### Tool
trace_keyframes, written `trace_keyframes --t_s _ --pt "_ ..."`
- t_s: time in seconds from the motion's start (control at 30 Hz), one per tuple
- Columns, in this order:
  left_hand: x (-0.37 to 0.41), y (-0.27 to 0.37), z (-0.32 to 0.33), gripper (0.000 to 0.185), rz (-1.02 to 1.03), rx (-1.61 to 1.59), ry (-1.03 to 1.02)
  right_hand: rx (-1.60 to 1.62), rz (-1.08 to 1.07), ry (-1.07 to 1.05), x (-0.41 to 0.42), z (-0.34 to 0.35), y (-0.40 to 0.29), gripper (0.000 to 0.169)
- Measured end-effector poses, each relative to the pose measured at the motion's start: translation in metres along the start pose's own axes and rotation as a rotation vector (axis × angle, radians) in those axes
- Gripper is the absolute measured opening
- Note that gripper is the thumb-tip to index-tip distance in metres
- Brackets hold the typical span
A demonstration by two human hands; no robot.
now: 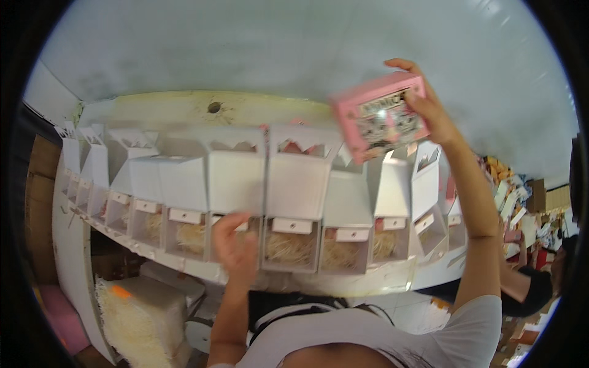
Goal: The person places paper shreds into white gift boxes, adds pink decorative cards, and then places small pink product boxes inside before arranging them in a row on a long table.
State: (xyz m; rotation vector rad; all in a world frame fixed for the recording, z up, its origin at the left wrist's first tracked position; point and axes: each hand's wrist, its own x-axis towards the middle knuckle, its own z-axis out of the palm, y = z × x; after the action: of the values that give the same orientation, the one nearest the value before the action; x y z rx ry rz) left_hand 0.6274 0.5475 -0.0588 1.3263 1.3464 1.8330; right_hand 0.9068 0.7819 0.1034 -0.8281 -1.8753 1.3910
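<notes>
My right hand (430, 112) grips a pink box (389, 115) with a printed front panel that bears writing and pictures. It holds the box raised and tilted, above the right half of a row of white gift boxes. My left hand (235, 248), blurred, hovers over the front of one white box with its fingers loosely curled and nothing seen in them. Directly before me stands a white box (294, 186) with its lid raised. Its lower compartment holds pale shredded filler (290, 248), and a small white panel (292, 225) with a dark round dot crosses the top of that compartment.
The boxes line a white bench (322, 283) against a pale wall (276, 55). At lower left is a large block of shredded filler (133, 317) beside brown cardboard (41, 207). On the right, another person (529, 285) is near piled goods (511, 202).
</notes>
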Motion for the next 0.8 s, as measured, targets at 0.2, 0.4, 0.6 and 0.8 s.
trace_keyframes --t_s 0.2,0.4,0.6,0.8 --pt "0.045 0.056 -0.051 0.079 -0.297 -0.450 -0.369 0.146 -0.029 -0.047 -0.024 0.190 -0.015 0.044" --pt "0.051 0.061 -0.167 0.067 -0.494 -0.503 -0.343 0.527 0.054 0.074 -0.032 0.327 -0.004 0.051" --pt "0.054 0.043 -0.239 0.053 -0.373 -0.604 -0.232 -0.338 -0.690 0.196 -0.036 0.420 0.000 0.048" --pt "0.050 0.033 -0.267 0.051 -0.284 -0.927 -0.286 -0.635 -0.942 0.335 -0.033 0.442 0.012 0.039"
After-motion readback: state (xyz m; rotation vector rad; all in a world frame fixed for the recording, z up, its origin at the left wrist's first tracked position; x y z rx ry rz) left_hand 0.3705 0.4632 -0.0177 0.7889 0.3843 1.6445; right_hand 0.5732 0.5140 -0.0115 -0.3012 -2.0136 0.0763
